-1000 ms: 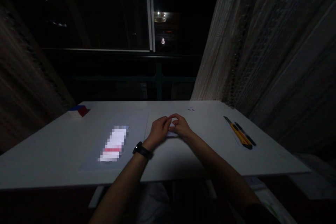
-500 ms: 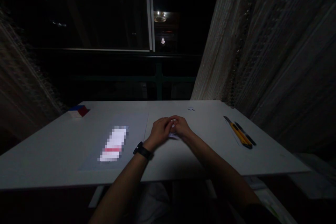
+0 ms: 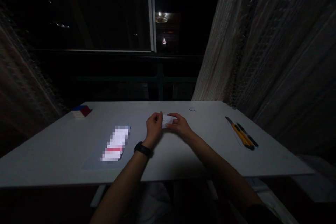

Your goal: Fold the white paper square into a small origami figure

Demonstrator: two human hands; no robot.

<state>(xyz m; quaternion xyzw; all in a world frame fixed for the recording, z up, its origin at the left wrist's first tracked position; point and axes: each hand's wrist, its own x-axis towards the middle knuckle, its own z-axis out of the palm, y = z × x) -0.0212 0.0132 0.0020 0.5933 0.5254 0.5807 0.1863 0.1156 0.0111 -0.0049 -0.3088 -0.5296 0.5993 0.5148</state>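
Between my two hands is a small white piece of paper [image 3: 167, 120], held up over the middle of the table, with faint dark lines on it. My left hand [image 3: 154, 125], with a dark watch [image 3: 142, 149] on its wrist, pinches the paper's left edge between thumb and fingers. On the other side my right hand [image 3: 180, 126] grips the right edge, thumb below and fingers along the top. Whether the paper is folded cannot be made out in the dim light.
On the white table [image 3: 65, 161], a lit phone [image 3: 115, 143] lies on a pale sheet [image 3: 93, 159] at left. A coloured cube [image 3: 81, 111] sits far left. To the right are a yellow utility knife [image 3: 240, 133] and a black pen [image 3: 247, 134]. Small paper scraps [image 3: 192, 109] lie near the back edge.
My hands were cupped together over the paper; now they are apart, with the paper visible and raised between them. The left hand has shifted slightly left.
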